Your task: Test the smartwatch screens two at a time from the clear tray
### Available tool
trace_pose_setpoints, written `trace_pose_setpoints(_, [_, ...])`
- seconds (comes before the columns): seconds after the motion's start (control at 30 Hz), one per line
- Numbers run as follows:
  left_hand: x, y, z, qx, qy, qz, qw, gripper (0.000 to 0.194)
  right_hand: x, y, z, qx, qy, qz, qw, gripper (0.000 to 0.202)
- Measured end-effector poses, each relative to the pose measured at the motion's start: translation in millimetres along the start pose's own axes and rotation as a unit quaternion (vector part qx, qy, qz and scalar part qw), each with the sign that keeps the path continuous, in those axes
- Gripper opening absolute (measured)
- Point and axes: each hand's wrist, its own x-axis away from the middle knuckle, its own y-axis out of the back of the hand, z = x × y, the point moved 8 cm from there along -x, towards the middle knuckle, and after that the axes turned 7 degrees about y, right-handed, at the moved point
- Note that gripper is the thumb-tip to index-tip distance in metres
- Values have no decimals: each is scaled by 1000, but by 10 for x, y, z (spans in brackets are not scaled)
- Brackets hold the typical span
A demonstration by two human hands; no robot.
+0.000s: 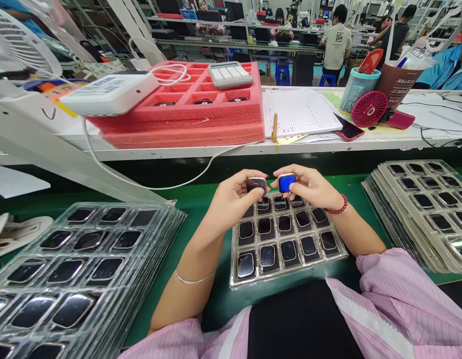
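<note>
The left hand (232, 202) is closed on a dark-faced smartwatch (253, 184), thumb laid across the lower corner of its screen and fingers curled behind. Its forearm slants up and inward from the pink striped sleeve, a thin silver bangle (195, 280) below the wrist. The right hand (311, 188) likewise pinches a smartwatch with a lit blue screen (286, 182), its thumb pressing the lower edge and its fingers around the back and side. That forearm angles up and to the left, a red bead bracelet (339, 204) at the wrist. The hands are near each other, and both watches are held up side by side, a small gap between them, over the far edge of a clear plastic tray (290, 269) of smartwatches. The tray lies on the green mat (193, 199), between two stacks of similar trays.
</note>
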Motion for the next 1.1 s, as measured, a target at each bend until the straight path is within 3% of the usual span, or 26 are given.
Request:
trace_pose_setpoints(0.23, [-3,-5,8,-30,2,6,1000,42,-11,19,-4,18,30,-3,999,52])
trace_pose_setpoints(0.43, [2,-7,27,-40,6,8,999,41,-2,29,-39,29,7,-9,1000,45])
trace_pose_setpoints(0.7, [-4,-4,33,-47,3,7,999,41,-8,18,16,83,53,-8,995,55])
trace_pose_setpoints(0.9, [-18,4,44,-24,1,4,1000,34,-6,23,46,96,41,-25,994,40])
trace_pose_setpoints(1.1, [-24,-12,57,5,-6,11,1000,40,-6,22,40,101,54,-29,993,32])
